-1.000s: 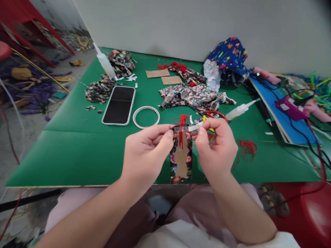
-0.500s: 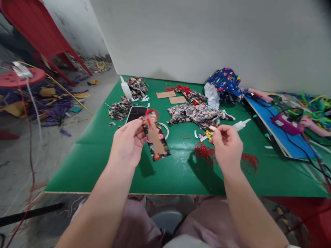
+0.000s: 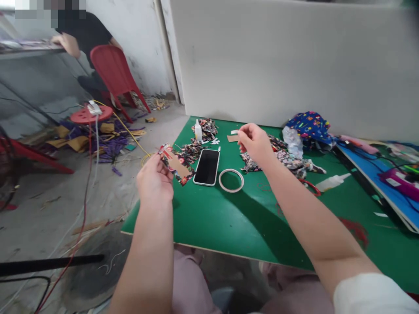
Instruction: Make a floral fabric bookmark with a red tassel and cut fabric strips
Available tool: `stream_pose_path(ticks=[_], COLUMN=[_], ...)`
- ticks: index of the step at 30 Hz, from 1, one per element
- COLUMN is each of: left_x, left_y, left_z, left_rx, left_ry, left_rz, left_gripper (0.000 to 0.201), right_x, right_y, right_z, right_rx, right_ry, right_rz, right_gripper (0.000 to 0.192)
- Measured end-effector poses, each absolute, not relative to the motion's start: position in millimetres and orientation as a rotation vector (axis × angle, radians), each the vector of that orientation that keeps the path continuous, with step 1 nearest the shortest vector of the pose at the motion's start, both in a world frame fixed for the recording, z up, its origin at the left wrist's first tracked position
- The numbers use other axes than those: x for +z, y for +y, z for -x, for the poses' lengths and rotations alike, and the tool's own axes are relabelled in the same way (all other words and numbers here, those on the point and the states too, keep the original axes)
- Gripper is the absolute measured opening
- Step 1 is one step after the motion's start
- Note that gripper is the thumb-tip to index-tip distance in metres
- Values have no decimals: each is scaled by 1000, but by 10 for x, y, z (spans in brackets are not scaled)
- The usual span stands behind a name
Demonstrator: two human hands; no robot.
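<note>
In my left hand [image 3: 154, 179], fingers closed on its edge, is a flat brown cardboard piece with floral fabric edging [image 3: 178, 168], tilted above the table's left side. My right hand [image 3: 257, 146] is raised over the table, thumb and fingertips pinching a small white strip [image 3: 234, 131]. Below that strip a brown card [image 3: 232, 138] shows on the tabletop. Between the hands lie a phone [image 3: 207, 168] and a roll of narrow tape [image 3: 231, 190]. Behind my right wrist, floral fabric pieces [image 3: 288, 160] are partly hidden.
The green table [image 3: 209, 226] also carries a white bottle [image 3: 198, 131], a second bottle [image 3: 330, 182], floral scraps [image 3: 207, 127], red thread [image 3: 356, 231] and blue patterned cloth [image 3: 309, 124]. A blue board [image 3: 386, 183] lies right. One person [image 3: 88, 32] sits at far left near a red stool [image 3: 108, 114].
The view has turned left, bringing a seated person into sight. My right hand has moved away from the scissors and red thread, toward the back with the white strip. My left hand keeps the fabric-edged piece.
</note>
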State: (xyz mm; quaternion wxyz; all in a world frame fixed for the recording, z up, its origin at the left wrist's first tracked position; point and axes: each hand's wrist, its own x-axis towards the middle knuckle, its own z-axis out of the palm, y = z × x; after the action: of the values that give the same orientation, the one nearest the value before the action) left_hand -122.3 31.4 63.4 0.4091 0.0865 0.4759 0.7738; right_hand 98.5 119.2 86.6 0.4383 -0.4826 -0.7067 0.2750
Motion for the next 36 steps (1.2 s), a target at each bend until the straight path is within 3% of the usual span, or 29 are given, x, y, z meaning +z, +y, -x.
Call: stream_pose_path(ticks=[8,13,20,22,25,29,36], left_x=[579,564,535,541,539,527,532], left_y=[269,246,197,163,127,120,-89], left_z=[1406,1487,1114,938,741,605,430], left_rx=[1955,1989,2049,2029,2020,1986,1753], left_ry=[1206,1235,1168,1113,1094,1107,1051], left_rz=[-178,-179,-280,-312,-310,-312,-432], left_gripper=[20,27,36,39,39,39,47], right_x=[384,339,455,466,510,580,734], right_y=[1914,1765,591,325,113,45,151], right_z=[-270,-302,-408,-432,-498,-598,-949], right_rx=[613,729,1349,1636,1781,1599,1130], right_ry=[-2053,-2098,-2105,-1818,-1486,-1403,-1312], right_rz=[1504,1486,1148,985,919,981,1127], right_gripper=[18,27,34,45,37,20,12])
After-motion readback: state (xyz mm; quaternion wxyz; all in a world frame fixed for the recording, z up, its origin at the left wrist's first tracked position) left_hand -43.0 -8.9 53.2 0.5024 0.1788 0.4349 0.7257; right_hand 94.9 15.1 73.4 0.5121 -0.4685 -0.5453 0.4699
